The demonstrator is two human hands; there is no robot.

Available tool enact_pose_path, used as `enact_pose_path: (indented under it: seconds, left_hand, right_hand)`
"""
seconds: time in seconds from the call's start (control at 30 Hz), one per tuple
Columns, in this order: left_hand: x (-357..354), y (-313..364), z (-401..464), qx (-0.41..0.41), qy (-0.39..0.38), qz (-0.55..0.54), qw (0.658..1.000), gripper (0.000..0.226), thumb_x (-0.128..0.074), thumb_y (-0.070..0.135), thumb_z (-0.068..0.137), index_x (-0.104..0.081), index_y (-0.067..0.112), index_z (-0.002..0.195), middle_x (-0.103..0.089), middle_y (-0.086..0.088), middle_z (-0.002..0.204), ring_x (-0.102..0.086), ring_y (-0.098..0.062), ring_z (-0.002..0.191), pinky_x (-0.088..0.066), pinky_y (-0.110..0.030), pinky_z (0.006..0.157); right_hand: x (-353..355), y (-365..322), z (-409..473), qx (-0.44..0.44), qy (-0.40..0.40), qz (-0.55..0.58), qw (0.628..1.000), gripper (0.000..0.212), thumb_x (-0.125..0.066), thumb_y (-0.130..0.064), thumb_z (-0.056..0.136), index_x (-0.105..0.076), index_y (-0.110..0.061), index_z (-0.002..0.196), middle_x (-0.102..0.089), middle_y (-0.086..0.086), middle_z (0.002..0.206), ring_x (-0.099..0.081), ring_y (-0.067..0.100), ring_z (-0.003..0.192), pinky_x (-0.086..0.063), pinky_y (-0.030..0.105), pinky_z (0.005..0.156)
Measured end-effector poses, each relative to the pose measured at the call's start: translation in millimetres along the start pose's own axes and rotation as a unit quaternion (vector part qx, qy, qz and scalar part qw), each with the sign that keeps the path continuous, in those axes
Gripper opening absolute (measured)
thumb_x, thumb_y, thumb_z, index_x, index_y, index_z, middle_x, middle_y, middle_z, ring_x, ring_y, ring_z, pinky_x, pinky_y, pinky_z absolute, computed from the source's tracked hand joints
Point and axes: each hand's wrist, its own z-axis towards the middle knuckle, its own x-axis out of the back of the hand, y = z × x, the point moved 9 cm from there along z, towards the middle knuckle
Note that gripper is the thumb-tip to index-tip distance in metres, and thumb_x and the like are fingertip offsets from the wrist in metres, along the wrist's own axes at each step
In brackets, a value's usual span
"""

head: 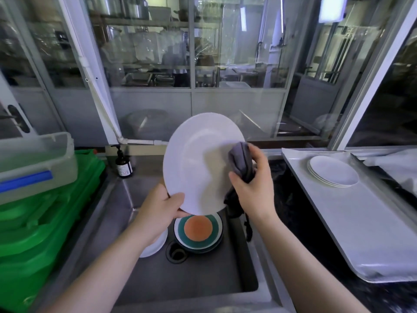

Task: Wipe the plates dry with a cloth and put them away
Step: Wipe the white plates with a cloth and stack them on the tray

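Dim, cool indoor light overall. Brightest source is a lit panel (331, 7) top right, slightly blown out. Glass partition (191, 53) is full of reflections and streaks, everything behind it soft and murky. White plate (198, 163) is evenly lit, with a soft grey shadow beside the cloth (242, 163). Sink (158, 279) is dark. Tray (361, 222) shows mild sheen. Strong wide-angle bending at the edges; frames lean, green crates (45, 222) are stretched. Slight motion blur throughout, corners smeared.
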Motion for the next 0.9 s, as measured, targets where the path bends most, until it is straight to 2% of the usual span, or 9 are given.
enact_pose_path:
  seconds: [0.07,0.1,0.2,0.3,0.4,0.5,0.6,0.73,0.9]
  left_hand:
    - [-5.5,-4.6,-2.3,0.013,0.001,0.018,1.000,0.048,-0.039,-0.009,0.089,-0.066,0.030,0.097,-0.075,-0.001,0.095,-0.072,-0.022,0.086,-0.060,-0.037,0.069]
    - [-8.6,-7.5,-3.7,0.019,-0.001,0.027,0.999,0.045,-0.039,-0.008,0.089,-0.065,0.028,0.097,-0.074,-0.002,0.094,-0.072,-0.023,0.086,-0.060,-0.039,0.070]
    - [-25.2,-13.2,-8.7,0.030,-0.021,0.025,0.999,0.041,-0.040,-0.010,0.090,-0.066,0.020,0.098,-0.075,-0.002,0.091,-0.072,-0.019,0.086,-0.059,-0.034,0.066]
    - [-25.8,-12.8,-8.7,0.041,0.007,-0.029,0.999,0.045,-0.039,-0.013,0.091,-0.072,0.018,0.089,-0.075,-0.005,0.086,-0.072,-0.022,0.082,-0.058,-0.032,0.061]
    - [-14.1,-8.8,-6.1,0.032,0.033,-0.056,0.997,0.051,-0.034,-0.020,0.085,-0.071,0.013,0.094,-0.074,-0.015,0.091,-0.072,-0.028,0.084,-0.057,-0.034,0.062]
    - [-12.0,-7.6,-8.2,0.028,0.037,-0.050,0.998,0.057,-0.031,-0.025,0.081,-0.061,0.010,0.114,-0.073,-0.014,0.098,-0.072,-0.027,0.089,-0.058,-0.036,0.065]
    - [-16.8,-11.6,-11.8,0.029,0.041,-0.054,0.997,0.054,-0.031,-0.023,0.081,-0.061,0.010,0.112,-0.073,-0.016,0.097,-0.071,-0.030,0.089,-0.060,-0.043,0.070]
    - [-20.2,-10.3,-11.5,0.016,0.059,-0.063,0.996,0.047,-0.036,-0.018,0.086,-0.065,0.014,0.106,-0.074,-0.013,0.096,-0.072,-0.028,0.087,-0.059,-0.037,0.065]
    - [-14.2,-14.7,-5.8,0.022,0.102,-0.082,0.991,0.046,-0.039,-0.015,0.090,-0.064,0.023,0.096,-0.076,0.005,0.087,-0.072,-0.018,0.081,-0.058,-0.030,0.060]
  right_hand:
    - [-2.4,-12.0,5.4,0.026,0.005,-0.019,0.999,0.060,-0.070,-0.007,0.079,-0.048,-0.033,0.128,-0.054,-0.024,0.123,-0.050,0.001,0.116,-0.035,0.004,0.091]
    - [-5.7,-23.6,7.8,0.059,0.002,-0.050,0.997,0.057,-0.070,-0.008,0.079,-0.051,-0.028,0.129,-0.054,-0.018,0.126,-0.049,0.006,0.119,-0.034,0.007,0.094]
    - [-30.0,-55.2,4.8,0.154,-0.055,-0.142,0.976,0.053,-0.071,-0.007,0.078,-0.061,-0.022,0.128,-0.046,0.009,0.138,-0.045,0.020,0.123,-0.030,0.017,0.103]
    - [-59.1,-67.4,-22.8,0.224,-0.155,-0.178,0.946,0.048,-0.061,-0.007,0.077,-0.066,-0.023,0.122,-0.045,0.017,0.139,-0.048,0.038,0.116,-0.039,0.036,0.098]
    - [-64.1,-50.7,-43.0,0.218,-0.213,-0.196,0.932,0.043,-0.046,-0.026,0.084,-0.068,-0.024,0.121,-0.046,0.018,0.140,-0.049,0.041,0.114,-0.044,0.044,0.095]
    - [-62.7,-31.3,-53.1,0.197,-0.233,-0.203,0.930,0.042,-0.050,-0.027,0.085,-0.065,-0.025,0.125,-0.045,0.016,0.140,-0.049,0.040,0.114,-0.048,0.047,0.090]
    - [-58.3,-21.5,-55.7,0.186,-0.218,-0.209,0.935,0.046,-0.048,-0.038,0.084,-0.063,-0.030,0.127,-0.047,0.013,0.138,-0.051,0.037,0.113,-0.051,0.044,0.084]
    - [-44.4,-2.8,-54.5,0.174,-0.187,-0.236,0.938,0.054,-0.072,-0.018,0.077,-0.061,-0.028,0.129,-0.049,0.016,0.134,-0.054,0.041,0.107,-0.054,0.045,0.078]
    - [-26.6,27.5,-59.7,0.166,-0.214,-0.291,0.918,0.051,-0.067,-0.016,0.082,-0.060,-0.031,0.129,-0.048,0.012,0.138,-0.050,0.038,0.113,-0.052,0.043,0.079]
